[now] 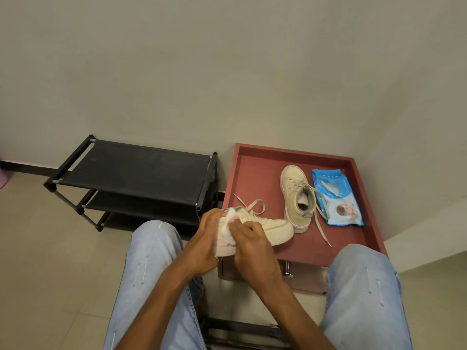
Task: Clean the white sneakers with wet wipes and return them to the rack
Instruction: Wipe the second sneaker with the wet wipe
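One white sneaker [274, 229] lies on its side in front of me, toe pointing right, over the near left edge of the red tray [255, 173]. My left hand [206, 239] grips its heel end. My right hand [252, 245] presses a white wet wipe [228, 224] against the sneaker's side. The second white sneaker [295, 195] stands upright in the tray, laces loose. A blue pack of wet wipes [336, 198] lies flat to its right. The black shoe rack [136, 170] stands at the left against the wall, its shelves bare.
My knees in light jeans flank the tray's near end. The tray rests on a small red stand with a metal handle [286, 269]. A wall runs behind the rack and tray, and beige floor tiles spread to the left.
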Demonstrator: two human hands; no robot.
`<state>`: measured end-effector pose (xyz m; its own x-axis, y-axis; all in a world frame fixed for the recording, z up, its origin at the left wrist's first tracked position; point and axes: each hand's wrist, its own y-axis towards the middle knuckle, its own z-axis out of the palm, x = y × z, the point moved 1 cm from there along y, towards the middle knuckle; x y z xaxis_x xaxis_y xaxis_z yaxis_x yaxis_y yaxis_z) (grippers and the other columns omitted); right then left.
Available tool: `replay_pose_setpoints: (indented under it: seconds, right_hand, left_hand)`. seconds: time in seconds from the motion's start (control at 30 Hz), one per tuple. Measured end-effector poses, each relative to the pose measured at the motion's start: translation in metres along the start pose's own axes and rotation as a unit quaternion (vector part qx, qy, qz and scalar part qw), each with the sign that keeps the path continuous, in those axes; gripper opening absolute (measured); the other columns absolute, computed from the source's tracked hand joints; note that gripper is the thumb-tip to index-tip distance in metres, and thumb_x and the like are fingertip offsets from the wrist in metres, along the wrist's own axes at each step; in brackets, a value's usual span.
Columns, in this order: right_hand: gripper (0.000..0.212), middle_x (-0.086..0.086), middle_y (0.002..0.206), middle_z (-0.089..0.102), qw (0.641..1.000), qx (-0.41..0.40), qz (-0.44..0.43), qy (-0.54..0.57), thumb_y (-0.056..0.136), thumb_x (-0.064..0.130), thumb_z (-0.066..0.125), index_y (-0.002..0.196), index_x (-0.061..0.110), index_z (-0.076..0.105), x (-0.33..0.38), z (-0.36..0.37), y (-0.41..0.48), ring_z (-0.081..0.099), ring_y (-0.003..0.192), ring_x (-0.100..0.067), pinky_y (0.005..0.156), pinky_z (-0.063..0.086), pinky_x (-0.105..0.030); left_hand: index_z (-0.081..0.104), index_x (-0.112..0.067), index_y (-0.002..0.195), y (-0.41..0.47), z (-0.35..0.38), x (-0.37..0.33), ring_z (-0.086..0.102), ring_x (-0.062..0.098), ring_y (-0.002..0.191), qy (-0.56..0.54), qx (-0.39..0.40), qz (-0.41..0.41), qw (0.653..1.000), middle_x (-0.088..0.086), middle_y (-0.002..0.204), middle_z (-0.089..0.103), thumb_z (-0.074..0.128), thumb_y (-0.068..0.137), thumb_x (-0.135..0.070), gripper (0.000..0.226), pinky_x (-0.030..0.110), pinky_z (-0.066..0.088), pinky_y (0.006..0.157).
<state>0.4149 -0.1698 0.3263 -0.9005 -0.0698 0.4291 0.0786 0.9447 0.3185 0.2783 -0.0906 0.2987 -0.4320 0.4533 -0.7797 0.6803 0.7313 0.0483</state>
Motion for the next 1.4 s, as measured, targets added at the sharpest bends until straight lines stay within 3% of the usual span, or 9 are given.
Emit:
replay_pose_setpoints:
  seconds: [0.17,0.27,0.37,0.53,0.7,0.9,1.1,1.27,1.4]
  right_hand:
    - [0.045,-0.003,0.102,0.070,0.994,-0.020,0.106,0.013,0.073,-0.012,0.061,0.113,0.008,0.066,-0.028,-0.002,0.011,0.057,0.088,-0.024,0.066,0.052,-0.029]
    - [0.053,-0.006,0.114,0.065,0.999,-0.016,0.033,-0.007,0.072,-0.008,0.065,0.123,0.004,0.060,-0.001,0.000,0.007,0.054,0.096,-0.023,0.073,0.054,-0.032]
    - [0.053,-0.008,0.121,0.061,0.999,0.001,-0.043,-0.004,0.075,0.001,0.072,0.126,0.002,0.058,0.026,0.017,0.004,0.057,0.105,-0.023,0.085,0.055,-0.033]
    - [0.049,-0.005,0.126,0.056,0.999,0.000,-0.047,0.021,0.082,0.008,0.067,0.129,0.003,0.053,0.015,0.016,0.008,0.051,0.107,-0.019,0.095,0.050,-0.025]
    - [0.050,-0.004,0.115,0.069,0.986,-0.095,0.125,0.049,0.076,-0.013,0.062,0.121,0.009,0.066,-0.022,0.002,0.012,0.056,0.099,-0.023,0.079,0.057,-0.035]
    - [0.055,-0.003,0.127,0.061,0.999,-0.021,-0.031,0.026,0.076,-0.002,0.068,0.130,0.007,0.059,0.011,0.011,0.004,0.046,0.110,-0.015,0.094,0.044,-0.017]
    - [0.050,-0.004,0.113,0.071,0.989,-0.048,0.136,0.022,0.076,-0.012,0.057,0.119,0.010,0.068,-0.041,0.006,0.010,0.058,0.097,-0.024,0.080,0.054,-0.032]
    - [0.044,-0.005,0.111,0.069,0.995,-0.040,0.086,-0.015,0.073,-0.005,0.066,0.116,0.005,0.066,-0.019,0.006,0.006,0.059,0.092,-0.025,0.081,0.053,-0.031]
    - [0.043,-0.001,0.101,0.071,0.996,-0.028,0.080,-0.022,0.069,-0.007,0.067,0.108,0.009,0.069,-0.033,0.001,-0.001,0.058,0.087,-0.023,0.071,0.051,-0.028]
  left_hand:
    - [0.010,-0.064,0.137,0.000,-0.002,-0.002,0.040,0.003,0.129,0.003,-0.009,0.005,1.000,-0.016,0.145,0.025,0.075,0.066,-0.005,0.113,0.025,0.049,0.100]
    - [0.006,-0.065,0.136,0.000,0.000,-0.001,0.044,-0.005,0.126,-0.011,-0.013,-0.017,1.000,-0.030,0.138,0.030,0.080,0.074,-0.018,0.108,0.024,0.048,0.104]
    - [0.010,-0.054,0.139,0.000,0.004,-0.007,0.047,-0.019,0.115,-0.033,-0.030,-0.039,0.998,-0.035,0.128,0.037,0.079,0.084,-0.027,0.092,0.004,0.041,0.095]
    - [0.001,-0.050,0.142,-0.001,0.004,-0.008,0.051,-0.008,0.111,-0.041,-0.036,-0.050,0.997,-0.022,0.131,0.040,0.080,0.082,-0.018,0.104,0.000,0.041,0.090]
    - [-0.006,-0.053,0.142,0.003,0.006,-0.004,0.047,-0.008,0.116,-0.015,-0.018,-0.048,0.999,-0.022,0.136,0.035,0.083,0.078,-0.017,0.116,-0.001,0.039,0.089]
    - [0.002,-0.059,0.144,0.001,0.006,0.002,0.039,-0.011,0.130,-0.018,-0.027,-0.027,0.999,-0.026,0.145,0.031,0.081,0.079,-0.013,0.112,0.004,0.036,0.102]
    - [0.010,-0.066,0.137,0.004,0.005,0.006,0.041,0.000,0.131,0.006,-0.026,-0.013,1.000,-0.017,0.141,0.032,0.077,0.072,0.002,0.116,0.019,0.048,0.102]
    - [-0.002,-0.059,0.143,0.004,0.007,0.003,0.023,-0.012,0.136,0.054,-0.003,0.044,0.998,-0.032,0.146,0.008,0.077,0.070,0.000,0.123,0.003,0.035,0.102]
    - [0.002,-0.050,0.144,0.002,0.010,0.004,0.032,0.003,0.129,0.106,-0.008,0.055,0.993,-0.019,0.148,0.012,0.077,0.066,0.006,0.122,0.002,0.037,0.091]
